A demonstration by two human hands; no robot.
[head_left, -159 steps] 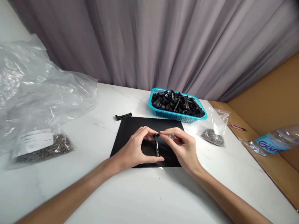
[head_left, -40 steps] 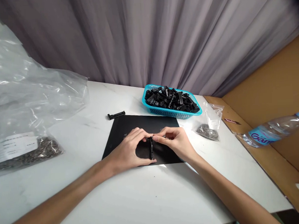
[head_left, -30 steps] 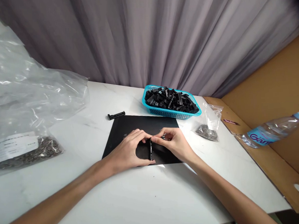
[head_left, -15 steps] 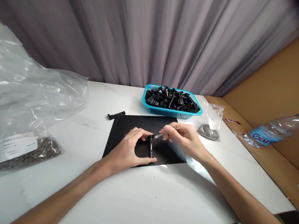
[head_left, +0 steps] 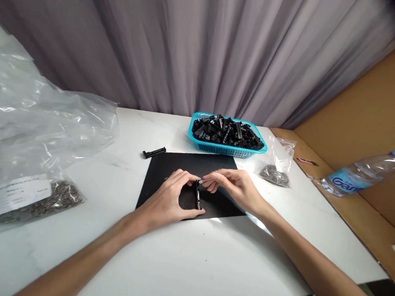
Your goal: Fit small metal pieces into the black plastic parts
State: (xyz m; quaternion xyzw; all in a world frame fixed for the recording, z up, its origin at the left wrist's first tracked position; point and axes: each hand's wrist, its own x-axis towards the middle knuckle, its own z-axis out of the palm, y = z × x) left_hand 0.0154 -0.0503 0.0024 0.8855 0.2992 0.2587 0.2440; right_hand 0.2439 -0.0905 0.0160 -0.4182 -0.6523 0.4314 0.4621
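Observation:
My left hand point(head_left: 169, 198) grips a narrow black plastic part point(head_left: 198, 195) by its two ends, thumb at the near end and fingers at the far end, over a black mat point(head_left: 175, 164). From the right, my right hand point(head_left: 237, 185) pinches a thin pale stick point(head_left: 206, 180). The stick's tip meets the far end of the black part; whether it touches is too small to tell. Another black part point(head_left: 154, 153) lies on the white table behind the mat's left corner.
A blue basket point(head_left: 230, 150) full of black parts stands behind the mat. Right of it lies a small bag of dark bits point(head_left: 275, 175). A large clear bag point(head_left: 50, 124) covers the left. A plastic bottle point(head_left: 351, 175) lies at the right.
My right hand has moved left, bringing the stick's tip up to the far end of the black part. My left hand keeps its hold, nearly still.

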